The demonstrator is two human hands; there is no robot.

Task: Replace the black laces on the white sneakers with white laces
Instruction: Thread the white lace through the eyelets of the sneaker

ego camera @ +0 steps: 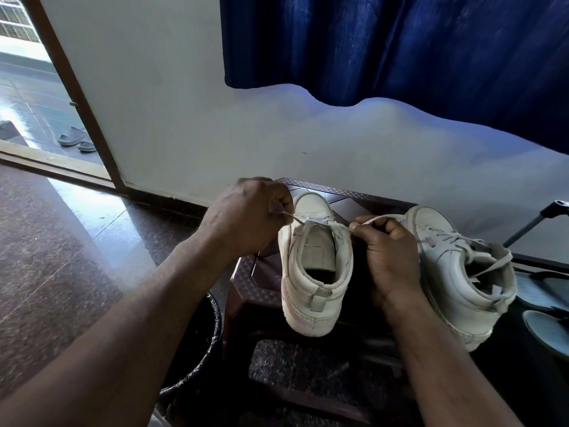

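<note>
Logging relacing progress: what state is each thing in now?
Left white leather sneaker: standing on dark brown stool, white lace ends pulled sideways.
Right white leather sneaker: laced white, ends loose.
Left hand: pinching one lace end.
Right hand: gripping the other end.
Brown-framed doorway: open.

The sneaker between the left hand and the right hand looks like smooth, matt white leather. Its flat lace is woven cloth. Under the hands, the stool is glossy brown plastic with an embossed diamond texture. To their left, the speckled stone floor is polished and reflective. Above them, the blue curtain is soft cloth.
</note>
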